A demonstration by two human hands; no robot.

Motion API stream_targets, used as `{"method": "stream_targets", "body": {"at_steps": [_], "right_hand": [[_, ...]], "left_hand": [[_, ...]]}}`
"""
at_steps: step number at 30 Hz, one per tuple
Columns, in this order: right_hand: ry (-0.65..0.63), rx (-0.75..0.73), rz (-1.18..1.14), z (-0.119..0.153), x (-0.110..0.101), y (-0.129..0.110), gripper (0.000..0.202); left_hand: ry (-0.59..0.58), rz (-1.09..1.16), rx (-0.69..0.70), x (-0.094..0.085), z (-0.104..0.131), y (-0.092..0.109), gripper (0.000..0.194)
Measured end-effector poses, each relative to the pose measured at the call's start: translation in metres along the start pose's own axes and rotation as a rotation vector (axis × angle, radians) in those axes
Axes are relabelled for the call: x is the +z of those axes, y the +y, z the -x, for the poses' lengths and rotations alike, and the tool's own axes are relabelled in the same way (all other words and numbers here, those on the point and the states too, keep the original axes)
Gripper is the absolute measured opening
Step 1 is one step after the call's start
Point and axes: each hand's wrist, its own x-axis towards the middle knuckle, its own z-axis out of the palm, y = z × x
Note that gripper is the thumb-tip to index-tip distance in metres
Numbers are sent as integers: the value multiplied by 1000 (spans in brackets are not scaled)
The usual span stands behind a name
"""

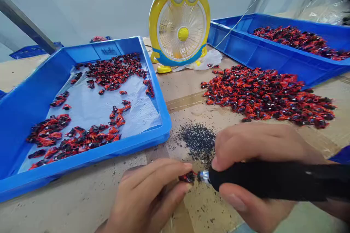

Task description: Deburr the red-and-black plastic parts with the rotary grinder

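My left hand is closed, with thumb and fingertips pinching a small red-and-black plastic part. Wrapped around a thick black handheld tool with a silver metal nose is my right hand. The tool's tip meets the part or sits just beside it; I cannot tell which. Both are low over the table, in front of a pile of black shavings. Most of the small part is hidden by my left fingers.
At left stands a blue tray lined with white sheet, holding many similar parts. A large heap of parts lies at right, before another blue bin. A yellow cartoon-faced fan stands behind, near a thin white cord.
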Motion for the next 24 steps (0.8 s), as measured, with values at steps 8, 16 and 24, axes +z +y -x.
{"method": "stream_targets", "body": {"at_steps": [8,16,24], "right_hand": [[143,49,28,-12,2,0,15],[188,43,-51,-10,-4,4,13],[183,87,-80,-8,-3,3,15]], "left_hand": [[55,-9,-25,0,-2,-2,21],[89,-11,-20,0,-5,-2,24],[107,45,-16,0,-5,-3,23]]}}
